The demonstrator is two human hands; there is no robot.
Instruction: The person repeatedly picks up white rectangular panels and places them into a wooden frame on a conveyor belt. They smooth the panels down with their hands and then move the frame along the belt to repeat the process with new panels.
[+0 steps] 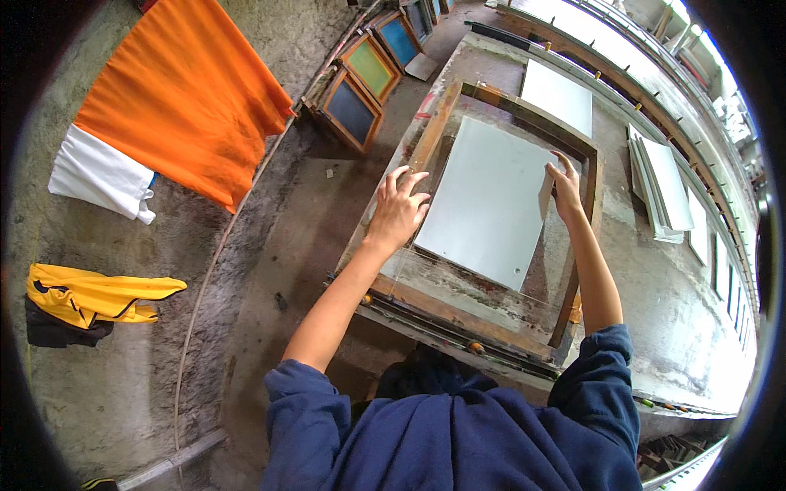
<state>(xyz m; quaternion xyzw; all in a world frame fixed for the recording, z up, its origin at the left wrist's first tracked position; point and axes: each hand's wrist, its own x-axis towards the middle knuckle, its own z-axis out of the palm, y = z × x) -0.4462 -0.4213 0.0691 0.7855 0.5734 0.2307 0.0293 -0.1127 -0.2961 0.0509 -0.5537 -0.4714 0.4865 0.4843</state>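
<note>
A pale grey rectangular sheet (487, 200) lies flat within a worn wooden frame (446, 290) on the long table. My left hand (397, 204) hovers by the sheet's left edge, over the frame's left side, fingers bent and spread with nothing in them. On the other side, my right hand (565, 186) is at the sheet's upper right edge, its thumb and fingers apart. Its shadow falls on the sheet. Whether its fingertips touch the sheet, I cannot tell.
Another pale sheet (557, 96) lies beyond the frame, and a stack of sheets (661, 184) sits to the right on the table (634, 307). Several coloured framed screens (354, 110) lean along the left wall. Orange cloth (184, 94) and a yellow garment (94, 295) hang there.
</note>
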